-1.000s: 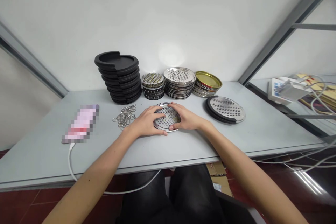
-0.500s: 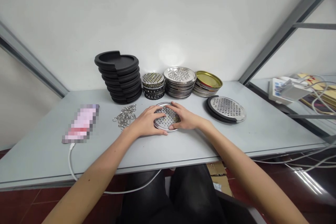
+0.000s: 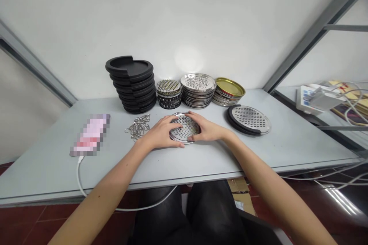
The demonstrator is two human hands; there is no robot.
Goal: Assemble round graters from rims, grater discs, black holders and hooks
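A round metal grater disc (image 3: 185,127) with a raised rim lies flat on the table in front of me. My left hand (image 3: 162,134) curves around its left side, thumb at the near edge and fingers along the rim. From the other side my right hand (image 3: 209,129) holds the right rim, with the thumb at the near edge and the fingers at the far edge. The hands hide parts of both sides of the disc. Close to the left hand is a loose heap of bent wire hooks (image 3: 138,127).
Along the wall stand stacks of black ring holders (image 3: 132,88), small spiked grater discs (image 3: 169,93), silver grater discs (image 3: 198,90) and gold-topped lids (image 3: 230,89). A grater in a black holder (image 3: 249,120) lies right. At left is a phone (image 3: 90,136) with a white cable (image 3: 79,180).
The view has shifted very slightly. My right hand has moved a touch to the right, and the disc's face shows a little more between the hands.
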